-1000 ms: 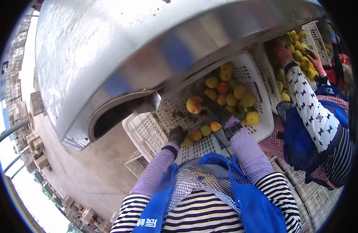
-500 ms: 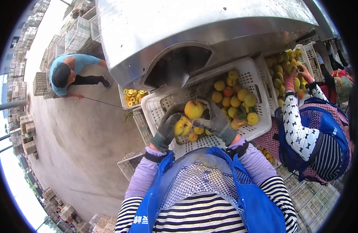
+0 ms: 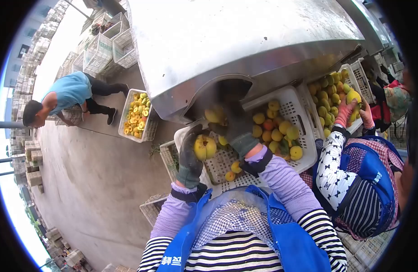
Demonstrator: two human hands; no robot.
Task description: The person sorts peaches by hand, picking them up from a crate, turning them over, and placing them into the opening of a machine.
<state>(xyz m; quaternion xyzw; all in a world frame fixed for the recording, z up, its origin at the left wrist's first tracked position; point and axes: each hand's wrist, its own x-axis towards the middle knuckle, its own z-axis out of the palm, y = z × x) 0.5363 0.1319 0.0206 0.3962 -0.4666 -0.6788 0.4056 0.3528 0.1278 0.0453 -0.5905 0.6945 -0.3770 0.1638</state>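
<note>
My left hand (image 3: 189, 156), in a dark grey glove, is closed around a yellow peach (image 3: 205, 148) with a dark mark, above the left side of a white plastic crate (image 3: 304, 113). My right hand (image 3: 240, 129), gloved alike and slightly blurred, reaches up to the dark opening (image 3: 197, 102) in the metal machine. Another yellow peach (image 3: 215, 114) is held at its fingers, in front of that opening. Several yellow and orange peaches (image 3: 276, 134) lie in the crate's right part, and a few small ones (image 3: 230, 176) rest near its front.
The metal machine (image 3: 245, 31) fills the top. To the right, a co-worker's pink-gloved hands (image 3: 347, 113) hold a peach over another full crate (image 3: 320, 119). Left of the machine stands a crate of cut fruit (image 3: 148, 129). A person in a blue shirt (image 3: 71, 93) bends beyond it, near stacked crates (image 3: 98, 54).
My right hand has gone up to the machine's opening with its peach. My left hand has moved slightly left with the other. The person in blue has leaned further left; the view has shifted.
</note>
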